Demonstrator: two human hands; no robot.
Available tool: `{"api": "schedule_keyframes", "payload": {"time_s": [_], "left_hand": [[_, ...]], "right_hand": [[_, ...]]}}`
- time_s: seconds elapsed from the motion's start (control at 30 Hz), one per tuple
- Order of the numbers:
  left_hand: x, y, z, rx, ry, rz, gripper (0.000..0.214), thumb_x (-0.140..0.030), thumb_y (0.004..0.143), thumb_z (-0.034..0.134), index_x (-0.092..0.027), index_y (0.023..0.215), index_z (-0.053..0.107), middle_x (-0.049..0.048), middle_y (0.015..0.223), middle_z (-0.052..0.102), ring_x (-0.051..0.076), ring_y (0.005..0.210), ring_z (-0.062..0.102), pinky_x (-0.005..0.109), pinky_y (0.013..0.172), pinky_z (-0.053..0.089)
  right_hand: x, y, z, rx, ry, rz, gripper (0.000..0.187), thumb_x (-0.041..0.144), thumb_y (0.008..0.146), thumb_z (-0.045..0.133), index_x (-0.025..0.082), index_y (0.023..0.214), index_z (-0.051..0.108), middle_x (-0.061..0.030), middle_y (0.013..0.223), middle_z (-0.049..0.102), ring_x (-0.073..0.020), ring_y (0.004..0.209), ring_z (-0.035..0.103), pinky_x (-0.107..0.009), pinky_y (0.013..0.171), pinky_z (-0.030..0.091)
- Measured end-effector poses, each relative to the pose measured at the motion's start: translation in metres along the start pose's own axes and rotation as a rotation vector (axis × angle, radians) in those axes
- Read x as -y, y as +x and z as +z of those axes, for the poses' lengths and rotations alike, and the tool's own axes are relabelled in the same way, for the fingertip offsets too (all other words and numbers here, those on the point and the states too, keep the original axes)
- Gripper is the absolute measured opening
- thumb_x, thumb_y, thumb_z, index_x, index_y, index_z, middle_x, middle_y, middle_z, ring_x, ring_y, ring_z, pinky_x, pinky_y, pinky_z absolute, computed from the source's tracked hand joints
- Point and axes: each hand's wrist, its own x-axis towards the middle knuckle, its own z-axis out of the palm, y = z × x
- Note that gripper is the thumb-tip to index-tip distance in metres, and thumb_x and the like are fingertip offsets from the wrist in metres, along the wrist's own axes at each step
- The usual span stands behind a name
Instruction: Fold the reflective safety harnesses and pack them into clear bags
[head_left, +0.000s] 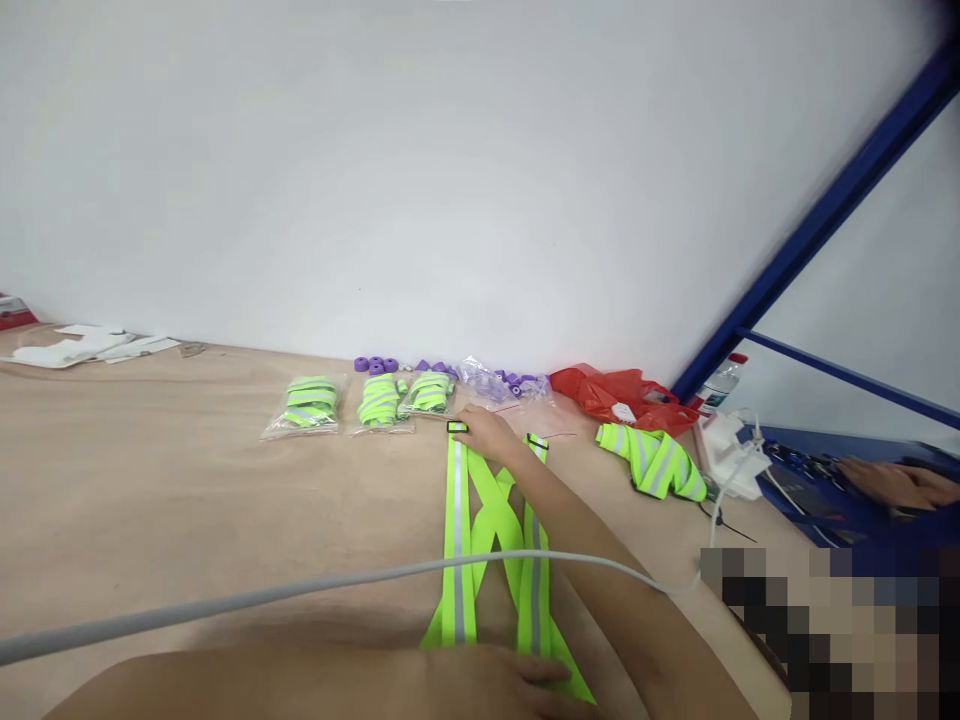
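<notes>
A neon-green reflective strap harness (pixel 459 560) lies stretched out on the wooden table (pixel 187 500), its straps crossing in the middle. My right hand (pixel 486 432) reaches forward to the far end of the left strap, fingers curled on it at the black buckle (pixel 457 427). My left hand (pixel 491 685) rests at the near end of the harness, fingers pressed on the strap ends at the bottom of the view.
Three clear bags of folded green straps (pixel 379 402) lie by the wall, with purple parts (pixel 495 382), a red plastic bag (pixel 622 395) and a folded green vest (pixel 656 462). A grey cable (pixel 300 595) crosses the foreground. Another person's hand (pixel 892 485) is at right.
</notes>
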Motion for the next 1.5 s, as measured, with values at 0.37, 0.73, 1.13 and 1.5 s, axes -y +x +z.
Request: {"api": "schedule_keyframes", "payload": {"time_s": [0.37,0.73,1.13,1.5], "left_hand": [[-0.112,-0.103,-0.107,-0.225,0.123,-0.633,0.064,-0.033,0.097,0.061,-0.039,0.156,0.038,-0.0013,0.152,0.053,0.025,0.135,0.057,0.034,0.111,0.049],[-0.149,-0.176,-0.020,-0.429,0.396,-0.919,0.065,-0.050,0.089,0.069,-0.044,0.150,0.047,0.0007,0.142,0.064,0.026,0.115,0.071,0.029,0.090,0.061],[-0.150,-0.200,-0.004,-0.628,0.360,-1.223,0.051,-0.064,0.086,0.064,-0.037,0.129,0.067,0.0022,0.121,0.073,0.029,0.106,0.071,0.036,0.088,0.060],[-0.169,-0.178,-0.049,-0.567,-0.095,-1.275,0.046,-0.046,0.088,0.068,-0.029,0.130,0.067,0.0058,0.118,0.071,0.027,0.104,0.066,0.033,0.085,0.056]], "right_hand": [[0.045,-0.153,-0.056,-0.271,0.083,-0.091,0.037,0.032,0.097,0.059,0.024,0.133,0.062,-0.0107,0.134,0.066,-0.0265,0.126,0.060,-0.046,0.108,0.049],[0.076,-0.366,0.013,-0.786,-0.212,0.352,0.031,0.043,0.102,0.051,0.021,0.118,0.065,-0.0122,0.111,0.073,-0.0280,0.103,0.070,-0.042,0.089,0.054],[0.105,-0.389,0.023,-0.582,-0.160,0.894,0.062,0.078,0.091,0.041,0.021,0.100,0.065,-0.0120,0.090,0.075,-0.0319,0.084,0.070,-0.040,0.065,0.046],[0.084,-0.401,0.020,-0.531,-0.001,0.302,0.049,0.054,0.095,0.059,0.025,0.134,0.058,-0.0101,0.124,0.071,-0.0300,0.115,0.067,-0.046,0.095,0.053]]}}
